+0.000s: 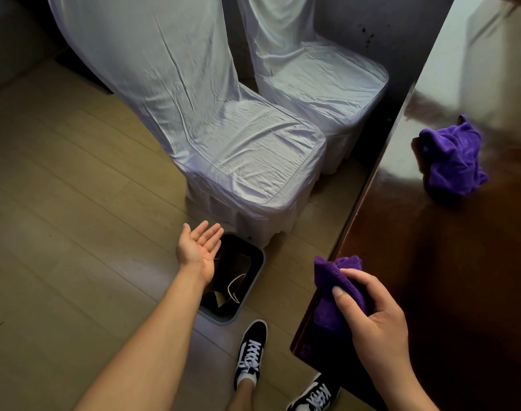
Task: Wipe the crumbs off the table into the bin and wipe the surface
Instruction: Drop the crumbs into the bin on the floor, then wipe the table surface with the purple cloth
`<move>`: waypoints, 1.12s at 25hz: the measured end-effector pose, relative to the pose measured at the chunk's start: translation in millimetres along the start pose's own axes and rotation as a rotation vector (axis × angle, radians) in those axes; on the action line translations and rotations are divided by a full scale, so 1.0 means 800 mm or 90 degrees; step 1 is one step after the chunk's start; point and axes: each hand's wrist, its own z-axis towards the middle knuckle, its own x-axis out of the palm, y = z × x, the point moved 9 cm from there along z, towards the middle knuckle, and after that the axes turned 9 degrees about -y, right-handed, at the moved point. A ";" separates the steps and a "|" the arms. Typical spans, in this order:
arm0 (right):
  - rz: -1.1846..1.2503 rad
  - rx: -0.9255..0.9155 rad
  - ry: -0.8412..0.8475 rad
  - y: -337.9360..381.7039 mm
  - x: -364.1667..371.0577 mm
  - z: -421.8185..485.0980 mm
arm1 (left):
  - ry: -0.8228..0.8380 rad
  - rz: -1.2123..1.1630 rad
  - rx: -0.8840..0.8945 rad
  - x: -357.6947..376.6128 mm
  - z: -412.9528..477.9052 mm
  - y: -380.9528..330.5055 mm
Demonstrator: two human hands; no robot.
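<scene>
My left hand (pixel 198 247) is stretched out palm up with straight fingers, just over the left rim of the small dark bin (pixel 253 280) on the floor. Paper scraps lie inside the bin. My right hand (pixel 372 315) grips a folded purple cloth (pixel 333 271) at the near left corner of the glossy dark wooden table (pixel 461 262). A second purple cloth (pixel 452 155) lies crumpled further back on the table. No crumbs are plainly visible on the surface.
Two chairs with pale satin covers (pixel 238 143) stand beside the table, the nearer one right behind the bin. Wooden floor (pixel 60 232) spreads to the left. My feet in black sneakers (pixel 250 351) stand next to the table corner.
</scene>
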 end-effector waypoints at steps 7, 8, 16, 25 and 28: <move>0.080 0.059 -0.015 0.000 -0.013 0.000 | 0.016 0.125 0.082 0.012 -0.030 -0.018; 0.101 0.074 -0.026 0.000 -0.022 -0.001 | 0.007 0.164 0.121 0.018 -0.040 -0.027; 0.329 0.209 -0.121 -0.024 -0.126 0.002 | 0.206 0.386 0.321 0.165 -0.166 -0.015; 0.480 0.305 -0.226 -0.054 -0.233 0.061 | 0.421 0.750 0.685 0.350 -0.298 0.118; 0.539 0.261 -0.275 -0.040 -0.268 0.129 | 0.383 0.901 0.767 0.405 -0.293 0.150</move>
